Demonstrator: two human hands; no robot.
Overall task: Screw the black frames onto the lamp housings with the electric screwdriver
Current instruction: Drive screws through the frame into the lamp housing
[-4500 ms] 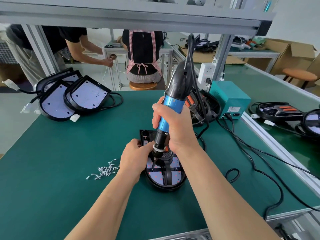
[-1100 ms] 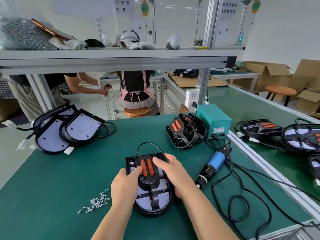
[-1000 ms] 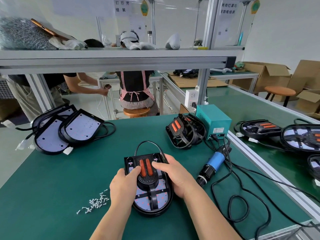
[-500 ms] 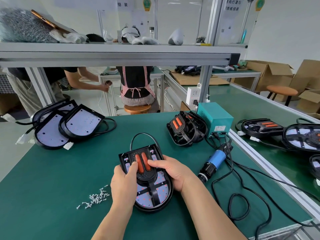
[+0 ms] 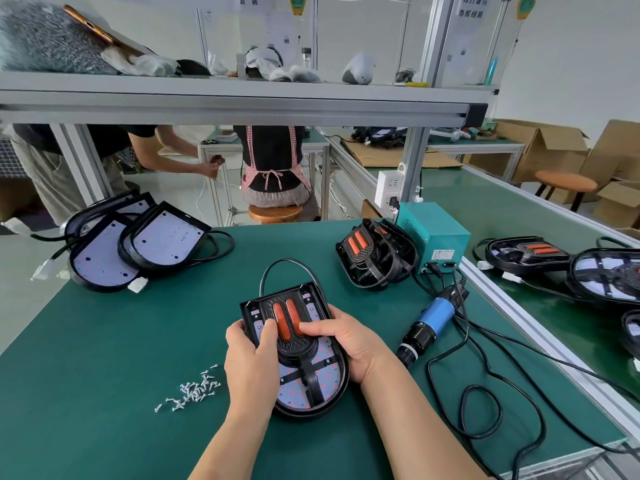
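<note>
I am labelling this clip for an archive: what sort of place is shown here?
Most likely a lamp assembly workshop. The green workbench holds stacked lamp housings, loose screws and a corded electric screwdriver; the left hand and right hand grip one lamp unit, and other workers are at benches beyond.

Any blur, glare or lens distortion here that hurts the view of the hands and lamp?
Head view: left hand, right hand and lamp housing are sharp, evenly lit, with soft shadows and no glare; the wide angle tilts the shelf post.
</note>
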